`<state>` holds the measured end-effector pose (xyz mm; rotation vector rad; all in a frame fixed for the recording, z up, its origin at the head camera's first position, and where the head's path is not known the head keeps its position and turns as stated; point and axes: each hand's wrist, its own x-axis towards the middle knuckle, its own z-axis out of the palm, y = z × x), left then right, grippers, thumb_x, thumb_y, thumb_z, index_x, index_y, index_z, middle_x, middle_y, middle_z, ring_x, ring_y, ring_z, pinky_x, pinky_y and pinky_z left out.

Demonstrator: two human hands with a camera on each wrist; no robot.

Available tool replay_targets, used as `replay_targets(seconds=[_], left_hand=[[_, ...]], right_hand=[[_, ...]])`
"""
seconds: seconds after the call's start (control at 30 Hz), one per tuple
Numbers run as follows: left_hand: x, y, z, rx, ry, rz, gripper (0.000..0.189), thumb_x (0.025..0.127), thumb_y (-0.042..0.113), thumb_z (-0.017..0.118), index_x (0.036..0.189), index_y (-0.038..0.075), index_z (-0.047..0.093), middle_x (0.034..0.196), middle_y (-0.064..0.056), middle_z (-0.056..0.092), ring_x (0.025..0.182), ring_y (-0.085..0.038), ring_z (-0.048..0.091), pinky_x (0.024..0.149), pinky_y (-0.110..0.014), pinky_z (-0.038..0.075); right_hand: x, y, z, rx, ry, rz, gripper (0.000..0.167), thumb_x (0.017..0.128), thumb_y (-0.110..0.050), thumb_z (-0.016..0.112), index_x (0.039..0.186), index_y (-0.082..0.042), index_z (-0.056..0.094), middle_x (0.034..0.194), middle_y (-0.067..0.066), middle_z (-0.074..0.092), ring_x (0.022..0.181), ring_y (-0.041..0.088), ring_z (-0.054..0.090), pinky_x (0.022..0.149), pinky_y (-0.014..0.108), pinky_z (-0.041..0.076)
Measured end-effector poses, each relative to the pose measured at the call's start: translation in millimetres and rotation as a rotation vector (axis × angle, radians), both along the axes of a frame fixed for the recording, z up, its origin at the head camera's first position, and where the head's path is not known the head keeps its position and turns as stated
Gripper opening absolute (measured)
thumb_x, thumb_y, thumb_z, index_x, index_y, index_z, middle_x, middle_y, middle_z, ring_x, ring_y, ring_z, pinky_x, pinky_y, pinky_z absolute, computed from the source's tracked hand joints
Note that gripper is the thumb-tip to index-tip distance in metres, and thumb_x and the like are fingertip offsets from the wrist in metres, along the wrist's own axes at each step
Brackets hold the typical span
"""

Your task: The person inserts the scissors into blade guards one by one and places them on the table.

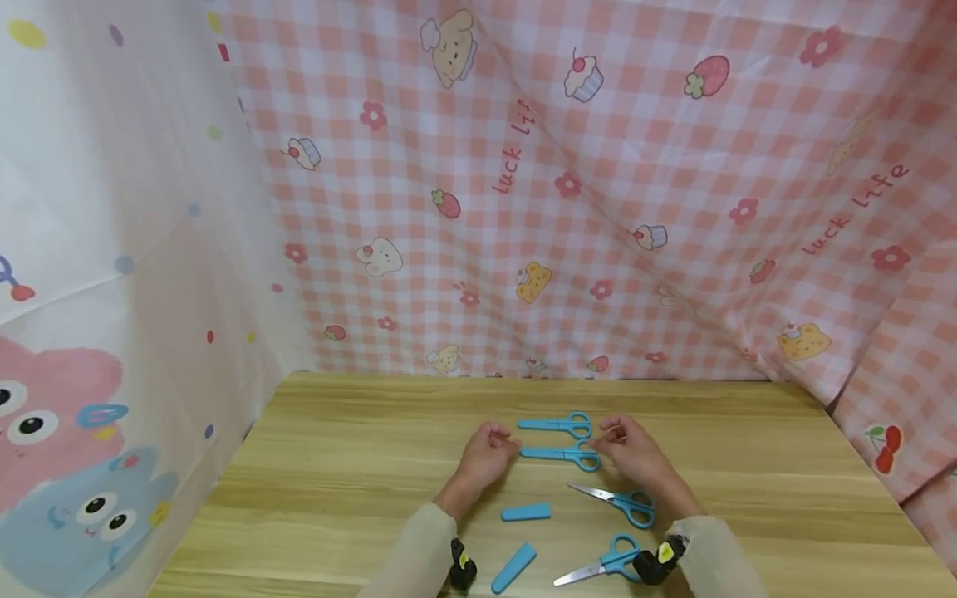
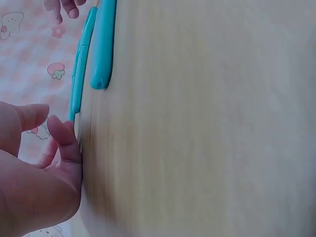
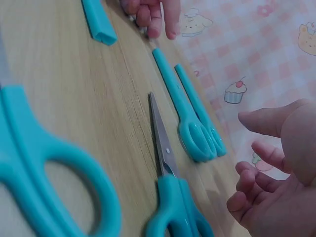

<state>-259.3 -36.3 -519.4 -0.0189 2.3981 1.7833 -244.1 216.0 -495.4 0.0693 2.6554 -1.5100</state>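
Observation:
Two pairs of blue scissors in blue blade covers lie side by side in the head view, the far pair (image 1: 549,424) and the near pair (image 1: 544,453). My left hand (image 1: 484,457) rests at the covered tip of the near pair, fingers loosely bent and nothing held. On the other side, my right hand (image 1: 635,453) is beside the handles; its relaxed fingers (image 3: 259,123) stand apart from the scissors in the right wrist view. Closer to me lie two uncovered scissors, one (image 1: 596,492) below the right hand and another (image 1: 581,575) near the right wrist.
Two loose blue blade covers, one (image 1: 526,512) lying crosswise and one (image 1: 513,569) slanted, are left of the bare scissors. The wooden table (image 1: 336,465) ends at a pink checked cloth (image 1: 419,316) behind and a white printed cloth (image 1: 172,274) on the left.

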Motion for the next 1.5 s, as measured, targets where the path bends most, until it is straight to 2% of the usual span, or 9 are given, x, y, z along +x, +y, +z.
replay_targets(seconds=[0.13, 0.4, 0.57, 0.77, 1.07, 1.23, 1.4, 1.5], left_hand=[[3.7, -6.7, 2.3, -0.024, -0.017, -0.042, 0.026, 0.096, 0.022, 0.065, 0.113, 0.004, 0.056, 0.088, -0.004, 0.056, 0.075, -0.017, 0.050, 0.064, -0.028, 0.041], [11.4, -14.7, 3.8, 0.022, -0.027, -0.092, 0.025, 0.098, 0.019, 0.062, 0.115, 0.003, 0.055, 0.086, -0.003, 0.056, 0.067, -0.014, 0.048, 0.058, -0.025, 0.041], [19.3, -19.6, 5.5, 0.030, -0.009, -0.130, 0.025, 0.098, 0.017, 0.061, 0.116, 0.000, 0.054, 0.082, -0.004, 0.055, 0.063, -0.013, 0.047, 0.056, -0.025, 0.040], [29.0, -26.8, 10.6, 0.033, -0.032, -0.179, 0.027, 0.100, 0.021, 0.059, 0.119, 0.002, 0.053, 0.085, -0.007, 0.058, 0.062, -0.016, 0.047, 0.055, -0.027, 0.041], [42.5, -31.9, 10.8, 0.016, -0.076, -0.267, 0.025, 0.099, 0.023, 0.061, 0.116, 0.006, 0.055, 0.084, -0.003, 0.058, 0.067, -0.016, 0.049, 0.055, -0.025, 0.041], [50.7, -33.1, 12.5, -0.011, -0.067, -0.311, 0.020, 0.098, 0.021, 0.062, 0.112, 0.007, 0.056, 0.087, -0.004, 0.063, 0.068, -0.016, 0.052, 0.056, -0.025, 0.042], [55.6, -32.1, 13.8, -0.003, -0.068, -0.347, 0.019, 0.097, 0.018, 0.063, 0.111, 0.007, 0.057, 0.087, -0.003, 0.062, 0.066, -0.015, 0.050, 0.053, -0.024, 0.041], [58.0, -30.5, 13.8, -0.017, -0.066, -0.366, 0.020, 0.096, 0.018, 0.064, 0.111, 0.007, 0.059, 0.089, -0.002, 0.064, 0.067, -0.015, 0.051, 0.056, -0.024, 0.041]], right_hand=[[4.5, 8, 3.3, -0.001, 0.012, 0.031, 0.031, 0.093, -0.017, 0.068, 0.114, 0.000, 0.053, 0.102, 0.011, 0.055, 0.091, 0.023, 0.053, 0.071, 0.031, 0.046], [13.7, 20, 8.2, 0.041, 0.037, 0.101, 0.024, 0.094, -0.014, 0.067, 0.107, 0.001, 0.054, 0.094, 0.008, 0.056, 0.083, 0.020, 0.053, 0.068, 0.029, 0.047], [18.4, 24, 11.4, 0.024, 0.036, 0.146, 0.021, 0.095, -0.013, 0.066, 0.105, 0.001, 0.054, 0.092, 0.009, 0.056, 0.082, 0.020, 0.053, 0.066, 0.028, 0.047], [23.9, 27, 15.5, 0.033, 0.037, 0.183, 0.022, 0.096, -0.016, 0.065, 0.105, 0.000, 0.055, 0.093, 0.008, 0.057, 0.083, 0.019, 0.054, 0.068, 0.028, 0.048], [36.8, 36, 14.0, 0.025, 0.063, 0.250, 0.019, 0.095, -0.016, 0.066, 0.103, -0.001, 0.057, 0.093, 0.007, 0.061, 0.083, 0.018, 0.055, 0.070, 0.025, 0.047], [44.7, 42, 12.3, 0.013, 0.079, 0.277, 0.018, 0.095, -0.014, 0.066, 0.102, 0.001, 0.057, 0.092, 0.008, 0.061, 0.082, 0.018, 0.056, 0.070, 0.024, 0.047], [50.6, 49, 8.0, 0.000, 0.090, 0.335, 0.015, 0.096, -0.007, 0.062, 0.104, 0.004, 0.057, 0.094, 0.011, 0.064, 0.083, 0.015, 0.057, 0.071, 0.023, 0.048], [53.8, 51, 5.0, 0.002, 0.080, 0.337, 0.017, 0.095, -0.008, 0.063, 0.105, 0.004, 0.057, 0.094, 0.010, 0.063, 0.083, 0.012, 0.056, 0.071, 0.023, 0.047]])
